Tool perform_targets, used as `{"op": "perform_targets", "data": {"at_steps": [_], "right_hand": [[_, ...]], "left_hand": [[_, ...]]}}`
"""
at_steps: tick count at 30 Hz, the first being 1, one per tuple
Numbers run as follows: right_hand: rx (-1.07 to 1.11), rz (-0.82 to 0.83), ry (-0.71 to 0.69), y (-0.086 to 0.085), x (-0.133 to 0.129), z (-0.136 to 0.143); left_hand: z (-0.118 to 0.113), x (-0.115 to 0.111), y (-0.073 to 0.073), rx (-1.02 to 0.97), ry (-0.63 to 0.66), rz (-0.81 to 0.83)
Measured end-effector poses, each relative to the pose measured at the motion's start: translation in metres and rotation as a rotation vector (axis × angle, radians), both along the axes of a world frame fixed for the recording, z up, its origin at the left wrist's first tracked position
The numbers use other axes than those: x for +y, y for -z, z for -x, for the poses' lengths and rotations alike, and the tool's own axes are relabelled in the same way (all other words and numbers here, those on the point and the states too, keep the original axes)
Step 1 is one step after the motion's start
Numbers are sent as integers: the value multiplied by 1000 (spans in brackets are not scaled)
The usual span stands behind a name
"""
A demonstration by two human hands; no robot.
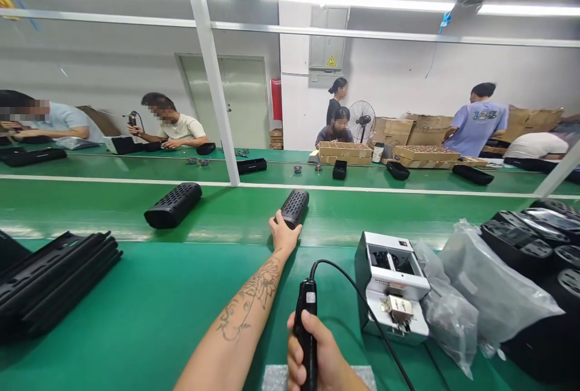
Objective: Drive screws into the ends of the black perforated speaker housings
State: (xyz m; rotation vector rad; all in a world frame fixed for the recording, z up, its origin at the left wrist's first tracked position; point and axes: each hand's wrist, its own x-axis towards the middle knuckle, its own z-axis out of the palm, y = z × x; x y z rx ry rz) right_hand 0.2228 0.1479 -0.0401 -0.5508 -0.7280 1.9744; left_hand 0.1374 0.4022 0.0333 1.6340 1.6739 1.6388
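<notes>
Stretched far forward, my left hand (284, 234) has its fingers around the near end of a black case with a perforated top (296, 205), which lies on the green conveyor belt (235, 216). My right hand (317, 352) is closed around a black electric screwdriver (308, 312), held upright with its cable end on top. The tool's tip is out of view below. From its top a black cable (357, 288) curves to the right. Below my right hand lies a sheet of bubble wrap (274, 378), partly covered by it.
A second perforated case (174, 205) lies left on the belt. Long black shells (54, 282) are stacked at left. A screw feeder (394, 294) stands at right, beside plastic bags (493, 282) and black parts (534, 240). A white frame post (211, 71) rises ahead; co-workers sit beyond.
</notes>
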Motion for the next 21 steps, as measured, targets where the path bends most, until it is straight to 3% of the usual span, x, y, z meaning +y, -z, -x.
{"op": "perform_targets", "data": {"at_steps": [3,5,8,12,16,21], "right_hand": [[-3,30,37,-2,-6,0],[5,50,60,-2,-11,0],[8,93,57,-1,-15,-1],[-3,149,54,2,-17,1],[-7,213,99,11,-11,1],[57,266,35,23,6,-6]], "left_hand": [[12,-6,8,65,35,-21],[37,-14,17,107,25,-46],[97,-25,29,128,-93,-77],[198,-29,36,42,-346,-87],[286,-9,39,-68,-511,-69],[353,41,41,-125,-568,-59]]}}
